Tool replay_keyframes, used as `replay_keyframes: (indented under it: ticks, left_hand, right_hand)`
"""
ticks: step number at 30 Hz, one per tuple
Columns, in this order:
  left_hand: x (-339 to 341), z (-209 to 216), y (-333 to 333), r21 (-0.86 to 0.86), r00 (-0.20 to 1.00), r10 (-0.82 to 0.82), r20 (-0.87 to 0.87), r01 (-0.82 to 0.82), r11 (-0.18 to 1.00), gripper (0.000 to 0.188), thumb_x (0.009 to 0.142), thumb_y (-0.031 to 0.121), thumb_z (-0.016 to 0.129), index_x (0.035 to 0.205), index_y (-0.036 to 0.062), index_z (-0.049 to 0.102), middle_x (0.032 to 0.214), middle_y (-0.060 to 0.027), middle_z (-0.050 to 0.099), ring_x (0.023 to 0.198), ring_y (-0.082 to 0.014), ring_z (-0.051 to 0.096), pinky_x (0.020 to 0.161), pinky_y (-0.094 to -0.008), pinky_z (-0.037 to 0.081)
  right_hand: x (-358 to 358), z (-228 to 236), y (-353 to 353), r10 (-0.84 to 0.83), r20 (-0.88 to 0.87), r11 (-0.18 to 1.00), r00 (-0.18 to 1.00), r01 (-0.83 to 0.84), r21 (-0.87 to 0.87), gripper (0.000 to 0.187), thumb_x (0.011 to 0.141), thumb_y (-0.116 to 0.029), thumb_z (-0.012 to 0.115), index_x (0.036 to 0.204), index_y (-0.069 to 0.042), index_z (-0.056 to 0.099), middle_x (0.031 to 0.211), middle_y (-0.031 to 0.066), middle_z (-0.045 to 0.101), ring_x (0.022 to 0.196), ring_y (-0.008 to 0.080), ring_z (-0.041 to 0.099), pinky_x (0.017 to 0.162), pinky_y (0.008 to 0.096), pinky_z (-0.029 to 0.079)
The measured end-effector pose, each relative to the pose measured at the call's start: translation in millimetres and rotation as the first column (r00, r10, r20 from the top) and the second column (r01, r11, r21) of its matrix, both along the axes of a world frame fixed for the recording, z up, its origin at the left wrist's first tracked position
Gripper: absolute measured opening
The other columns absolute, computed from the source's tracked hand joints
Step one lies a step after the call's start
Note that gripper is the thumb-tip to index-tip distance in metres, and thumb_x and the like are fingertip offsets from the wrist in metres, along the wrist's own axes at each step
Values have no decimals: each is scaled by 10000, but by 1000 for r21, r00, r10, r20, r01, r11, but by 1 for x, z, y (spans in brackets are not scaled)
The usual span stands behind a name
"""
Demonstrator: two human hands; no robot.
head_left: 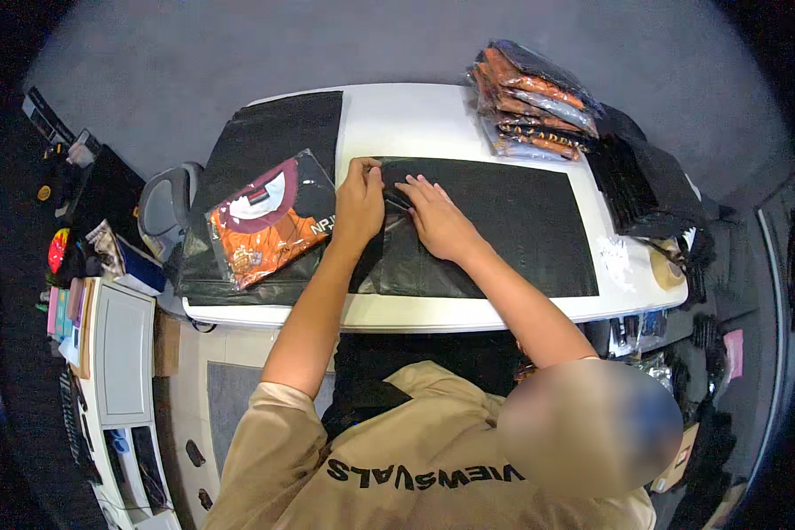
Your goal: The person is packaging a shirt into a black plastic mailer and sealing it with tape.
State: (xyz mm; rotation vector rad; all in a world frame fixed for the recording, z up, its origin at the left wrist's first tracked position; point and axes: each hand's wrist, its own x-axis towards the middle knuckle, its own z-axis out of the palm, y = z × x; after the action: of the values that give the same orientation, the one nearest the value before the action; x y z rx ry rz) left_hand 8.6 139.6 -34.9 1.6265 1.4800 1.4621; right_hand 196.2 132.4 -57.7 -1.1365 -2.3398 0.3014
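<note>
A flat black plastic bag (512, 230) lies across the middle of the white table. My left hand (360, 201) is closed on its left end near the far corner, fingertips bent around the edge. Flat on the bag's upper face, just right of the left one, rests my right hand (442, 218) with its fingers stretched out. Creases show in the plastic between the two hands. To the left, a folded orange, black and maroon shirt in a clear bag (274, 221) lies on another black plastic sheet or bag (296, 119).
Clear-bagged folded garments (539, 102) are stacked at the table's far right. A pile of black bags (640, 185) hangs over the right edge, near a tape roll (667, 268). A grey chair (163, 208) and white cabinet (124, 353) stand left of the white table (402, 119).
</note>
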Motion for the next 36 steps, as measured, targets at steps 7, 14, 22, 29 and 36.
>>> replay_keyframes:
  ticks: [7,14,22,29,36]
  left_hand:
    - [-8,-8,2,-130,997,29,-75,-39,991,269,1079,249,526,1205,25,607,860,-225,733,862,-420,742,793,-507,547]
    - [-1,-2,-5,-81,991,-77,-113,68,994,248,1075,219,519,1204,24,600,826,-216,718,787,-383,742,760,-495,546]
    - [-1,3,-4,-91,968,-146,206,167,982,280,1151,263,433,1240,54,597,834,-102,724,679,-134,676,622,-298,555]
    - [1,5,-5,-95,855,-192,482,269,959,370,1170,367,378,1216,73,598,859,-140,750,649,-143,674,585,-287,545]
    - [2,3,-7,-29,945,-212,250,226,974,302,1136,284,488,1243,28,606,893,-151,781,823,-202,771,682,-314,570]
  right_hand:
    - [1,-1,-2,7,-94,1000,996,-6,21,582,935,96,470,1503,-24,505,1570,285,496,1515,438,421,1278,534,328]
    - [5,1,-3,1,-139,1000,990,-4,-16,592,918,134,466,1484,-34,519,1543,273,515,1512,436,418,1279,509,343]
    - [-6,26,5,-202,-457,979,866,174,-103,370,937,-135,786,1249,-19,623,1025,133,700,826,194,667,735,333,541]
    - [-28,33,14,-341,-301,910,891,232,-344,660,798,-421,871,1249,-33,584,748,142,728,730,335,750,685,440,583]
    - [-31,30,4,-353,-309,908,883,243,-342,532,803,-231,827,1245,-67,579,806,165,720,789,369,736,724,468,567]
